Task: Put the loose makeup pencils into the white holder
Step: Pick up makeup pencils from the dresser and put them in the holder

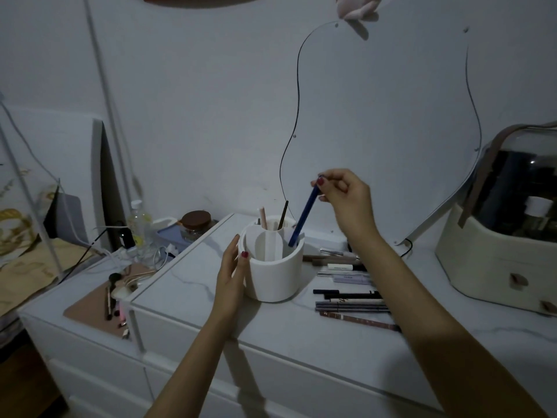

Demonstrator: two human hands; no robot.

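A round white holder (275,276) with inner dividers stands on the white dresser top (301,330). A pink pencil (263,218) and a thin dark one (283,214) stand in its back compartments. My left hand (232,274) holds the holder's left side, thumb on the rim. My right hand (346,194) pinches the top of a blue pencil (304,218), whose lower end dips into the holder's right compartment. Several loose pencils (352,304) lie in a row to the right of the holder, partly hidden by my right forearm.
A cream cosmetic case with a clear dome (500,236) stands at the right. A wavy mirror (382,131) leans on the wall behind. At the left, a lower surface holds brushes (110,297), cables, a bottle (139,227) and a brown-lidded jar (196,224).
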